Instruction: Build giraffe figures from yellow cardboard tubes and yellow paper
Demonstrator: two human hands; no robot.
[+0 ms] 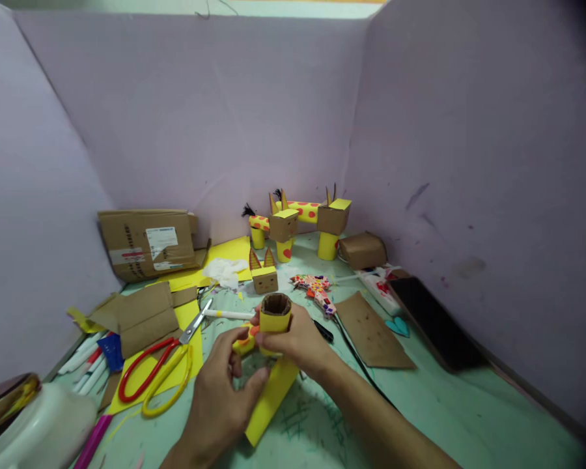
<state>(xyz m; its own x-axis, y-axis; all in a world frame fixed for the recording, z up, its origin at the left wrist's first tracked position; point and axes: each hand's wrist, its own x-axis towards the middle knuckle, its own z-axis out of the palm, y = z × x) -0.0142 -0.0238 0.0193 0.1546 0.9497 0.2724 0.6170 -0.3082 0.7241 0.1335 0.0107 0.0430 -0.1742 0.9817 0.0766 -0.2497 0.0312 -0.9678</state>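
My right hand (pixel 303 335) is closed around a short cardboard tube (pixel 275 320) wrapped in yellow paper; its brown, hollow end faces up. From the tube, a loose yellow paper strip (pixel 272 400) runs down toward me. My left hand (pixel 224 384) is just left of the tube, fingers curved and thumb apart, its thumb tip close to the strip. Behind the left fingertips lies a yellow piece with orange spots (pixel 245 342), partly hidden; whether the fingers touch it I cannot tell. Beyond the hands sits a small cardboard head (pixel 264 280) with pointed ears.
Two spotted cardboard animals (pixel 284 228) stand at the back. At left lie red-and-yellow scissors (pixel 168 371), cardboard scraps (pixel 146 319) and markers (pixel 90 371). A glue gun (pixel 322 303) with a black cord, a cardboard sheet (pixel 371 332) and a phone (pixel 437 322) are at right.
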